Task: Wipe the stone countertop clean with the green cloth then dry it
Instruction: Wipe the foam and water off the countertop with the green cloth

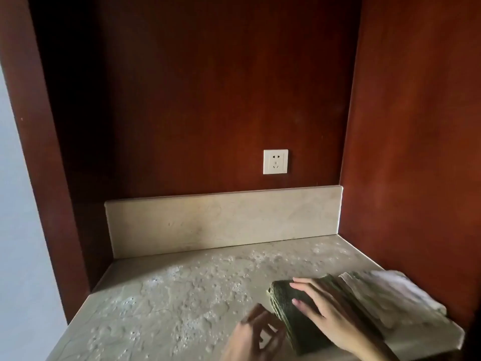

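A beige stone countertop [161,303] fills the bottom of an alcove, speckled with white foamy droplets and wet patches. At its front right lies a folded green cloth [289,295]. My right hand [322,308] rests flat on top of the cloth, fingers spread and pointing left. My left hand [255,337], blurred, sits just left of the cloth's near edge with fingers curled at that edge; whether it grips the cloth is unclear. A folded whitish cloth [395,295] lies beside the green one at the far right.
A stone backsplash [221,220] runs along the back of the counter. Dark red wooden panels [416,152] close in the back and both sides. A white wall socket [275,161] sits above the backsplash.
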